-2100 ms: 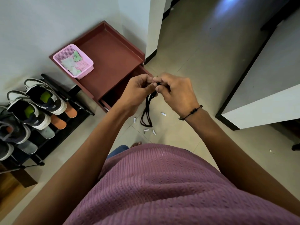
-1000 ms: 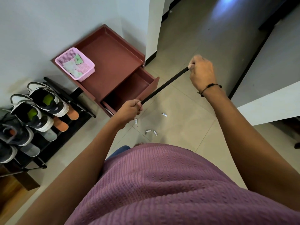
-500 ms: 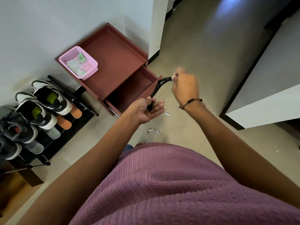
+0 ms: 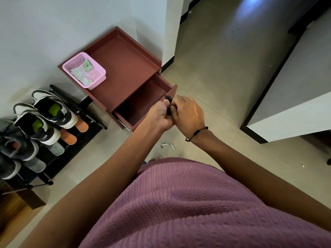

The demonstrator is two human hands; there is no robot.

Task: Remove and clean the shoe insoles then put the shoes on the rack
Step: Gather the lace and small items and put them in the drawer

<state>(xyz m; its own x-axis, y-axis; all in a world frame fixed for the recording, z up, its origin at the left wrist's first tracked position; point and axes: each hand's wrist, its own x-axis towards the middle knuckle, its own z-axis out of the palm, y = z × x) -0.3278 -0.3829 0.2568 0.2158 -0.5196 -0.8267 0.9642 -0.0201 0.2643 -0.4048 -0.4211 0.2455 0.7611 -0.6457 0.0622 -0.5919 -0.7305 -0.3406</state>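
Left hand: the left hand [image 4: 160, 116] is up in front of the body, fingers curled tight around a black cord [image 4: 168, 100], its grip closed on it.
Right hand: the right hand [image 4: 188, 113] sits right against the left, knuckles up, fingers curled in on the same cord; a thin black bracelet [image 4: 197, 133] circles the wrist.
Cord: bunched up small, only a dark loop pokes out above the two hands and a short bit shows between them; the rest is hidden inside the fists.
Drawer: an open drawer [image 4: 143, 102] of the dark red cabinet [image 4: 125, 56] lies just beyond and below the hands.
Basket: a pink basket [image 4: 97, 78] stands on the cabinet top near the wall, with pale and green cloths [image 4: 81, 73] inside.
Shoes: over on the left, the shoes [image 4: 52, 109] are on the black shoe rack [image 4: 75, 149], lined up side by side, toes down, two of them white and black with green patches inside.
Insoles: orange and grey insoles [image 4: 81, 125] rest on the rack just beside the shoes, touching their soles.
Floor: a few small white bits [image 4: 167, 145] lie on the tiled floor [image 4: 215, 68] below the wrists.
Person: a purple knitted top [image 4: 179, 212] fills the bottom of the view.
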